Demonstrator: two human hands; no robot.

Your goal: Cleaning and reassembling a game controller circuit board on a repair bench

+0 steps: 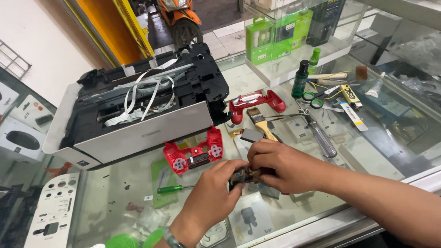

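A small dark circuit board (244, 175) was gripped between the left hand (212, 192) and right hand (281, 166), its long axis running hand to hand (neither nearer). A red controller shell (195, 152) lay just beyond the hands.

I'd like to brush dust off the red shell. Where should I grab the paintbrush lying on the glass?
Probably by the wooden handle of the paintbrush, coming from above. It lies flat, bristles pointing away toward the red shell, while the handle's near end runs under the right hand. So pinch the bare stretch just behind the ferrule.
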